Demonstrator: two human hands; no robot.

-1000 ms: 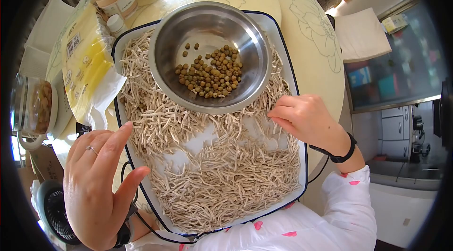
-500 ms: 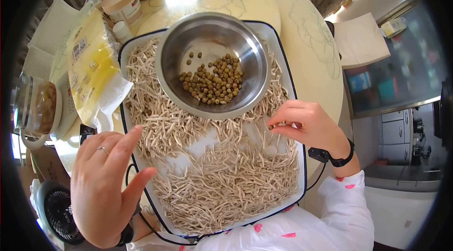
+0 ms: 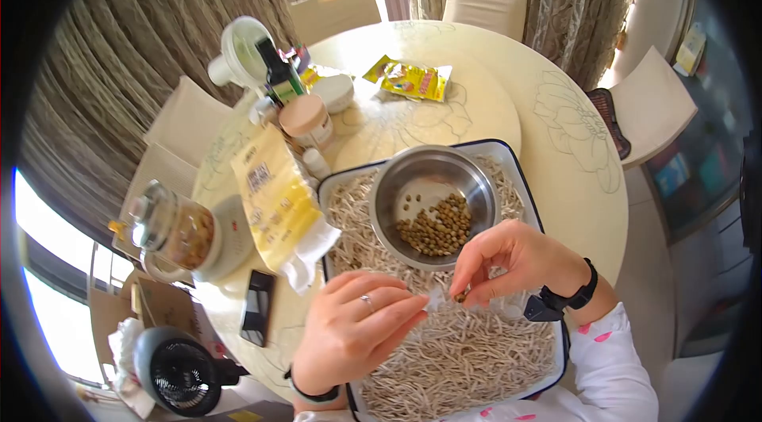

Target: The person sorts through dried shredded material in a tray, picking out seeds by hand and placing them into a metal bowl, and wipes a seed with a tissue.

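Observation:
Pale dried strips [image 3: 468, 366] fill a white tray with a dark rim [image 3: 525, 176]. On the tray's far part rests a steel bowl [image 3: 383, 208] with many round brown-green balls [image 3: 436, 228] inside. My right hand [image 3: 516, 263], just in front of the bowl, pinches a small brown ball [image 3: 461, 296] between thumb and fingertips. Near it, over the tray's left part, my left hand [image 3: 357, 327] has its fingers closed together, with the fingertips toward the right hand. Whether it holds anything is hidden.
Left of the tray are a yellow package [image 3: 274, 200], a phone [image 3: 257, 307], a glass jar [image 3: 178, 232] and a small fan [image 3: 184, 374]. Beyond lie a tub [image 3: 308, 120], a dark bottle [image 3: 279, 77] and yellow packets [image 3: 413, 79]. Chairs [image 3: 486, 5] surround the table.
The view has tilted up, showing curtains and chairs. My left hand has moved right over the tray and its fingers have come together. My right hand has lifted a ball and moved toward the left hand.

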